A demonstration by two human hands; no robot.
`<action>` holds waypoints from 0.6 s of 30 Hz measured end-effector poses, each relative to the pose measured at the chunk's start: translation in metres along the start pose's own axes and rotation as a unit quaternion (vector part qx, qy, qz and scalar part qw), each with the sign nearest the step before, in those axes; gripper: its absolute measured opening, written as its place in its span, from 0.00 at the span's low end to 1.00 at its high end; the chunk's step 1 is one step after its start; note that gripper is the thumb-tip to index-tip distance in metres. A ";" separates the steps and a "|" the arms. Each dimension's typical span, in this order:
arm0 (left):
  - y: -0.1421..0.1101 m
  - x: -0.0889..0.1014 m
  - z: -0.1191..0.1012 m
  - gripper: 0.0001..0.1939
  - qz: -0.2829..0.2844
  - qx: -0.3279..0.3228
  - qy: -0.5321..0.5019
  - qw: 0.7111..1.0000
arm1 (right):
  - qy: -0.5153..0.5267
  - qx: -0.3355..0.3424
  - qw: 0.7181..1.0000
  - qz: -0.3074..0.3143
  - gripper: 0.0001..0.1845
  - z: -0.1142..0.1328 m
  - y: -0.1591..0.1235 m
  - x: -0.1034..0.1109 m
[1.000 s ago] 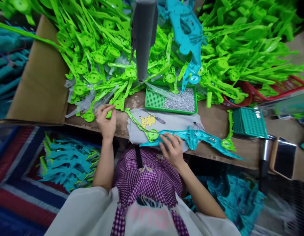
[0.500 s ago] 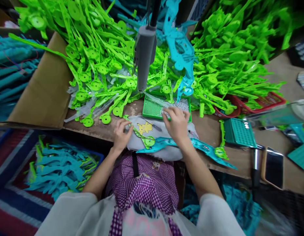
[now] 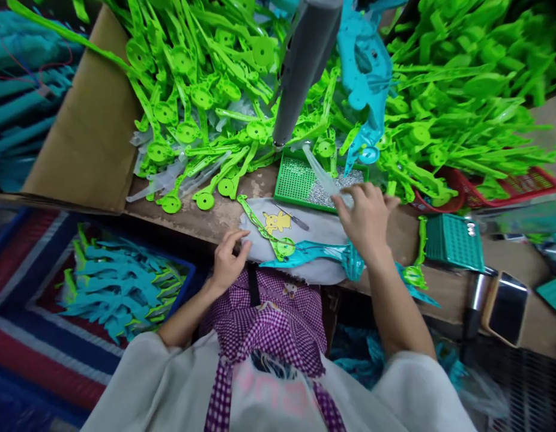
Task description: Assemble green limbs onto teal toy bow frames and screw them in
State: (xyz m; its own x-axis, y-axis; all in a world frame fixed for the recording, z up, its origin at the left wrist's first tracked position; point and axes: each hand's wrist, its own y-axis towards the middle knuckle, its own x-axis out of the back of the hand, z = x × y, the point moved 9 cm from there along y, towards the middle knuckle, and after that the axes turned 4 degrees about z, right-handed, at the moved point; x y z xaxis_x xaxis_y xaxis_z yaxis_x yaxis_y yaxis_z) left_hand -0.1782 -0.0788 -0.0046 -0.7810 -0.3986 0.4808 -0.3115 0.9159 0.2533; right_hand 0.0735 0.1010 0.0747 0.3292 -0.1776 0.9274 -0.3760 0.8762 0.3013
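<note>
My right hand (image 3: 368, 219) is closed over the front right of a green tray (image 3: 300, 197) of small silvery pieces. Its thumb and fingers pinch the near end of a translucent plastic strip (image 3: 317, 168). My left hand (image 3: 230, 261), fingers curled but apart with nothing visible in them, hovers at the left edge of a grey cloth (image 3: 255, 225). On that cloth lies a long blue plastic part (image 3: 320, 252), partly hidden by my right forearm. A bright green arm piece (image 3: 264, 231) with a round end joins its left side. Behind it rests a small screwdriver (image 3: 300, 224).
Heaped green plastic parts (image 3: 201, 96) fill the bench's back. A grey tool (image 3: 300, 66) hangs above the tray. Cardboard (image 3: 80, 120) stands at left. Stacked teal trays (image 3: 456, 240) and a phone (image 3: 507, 309) lie at right; a bin of assembled parts (image 3: 125, 282) is below left.
My left hand moved from the loose green parts to the cloth's edge. My right hand went from the blue part to the tray, and the plastic strip has turned and shifted right.
</note>
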 end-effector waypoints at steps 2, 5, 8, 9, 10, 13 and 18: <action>-0.011 -0.012 -0.003 0.20 0.077 0.056 -0.128 0.987 | 0.074 0.044 0.996 0.037 0.20 0.034 -0.040 0.009; -0.029 -0.031 -0.009 0.29 0.168 0.134 -0.293 0.932 | 0.194 0.125 0.956 0.179 0.17 0.097 -0.090 -0.010; -0.029 -0.029 0.001 0.25 0.142 0.200 -0.346 0.906 | 0.235 0.157 0.928 0.241 0.19 0.125 -0.104 -0.027; -0.025 -0.027 0.007 0.24 0.128 0.217 -0.350 0.902 | 0.242 0.160 0.926 0.243 0.21 0.123 -0.102 -0.029; -0.020 -0.025 0.015 0.24 0.117 0.232 -0.354 0.898 | 0.246 0.154 0.928 0.232 0.23 0.115 -0.099 -0.030; -0.004 -0.022 0.039 0.29 0.075 0.263 -0.369 0.888 | 0.240 0.101 0.955 0.143 0.24 0.076 -0.090 -0.025; 0.017 -0.022 0.065 0.39 -0.005 0.267 -0.366 0.891 | 0.206 0.123 0.964 0.114 0.23 0.065 -0.105 -0.043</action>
State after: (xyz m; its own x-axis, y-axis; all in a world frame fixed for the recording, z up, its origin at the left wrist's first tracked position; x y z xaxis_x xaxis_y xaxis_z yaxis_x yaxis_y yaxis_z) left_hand -0.2019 -0.0515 -0.0657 -0.8595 -0.4486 -0.2450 -0.3818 0.8822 -0.2758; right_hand 0.0427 -0.0121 0.0176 0.5101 0.2441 0.8247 -0.6563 0.7302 0.1898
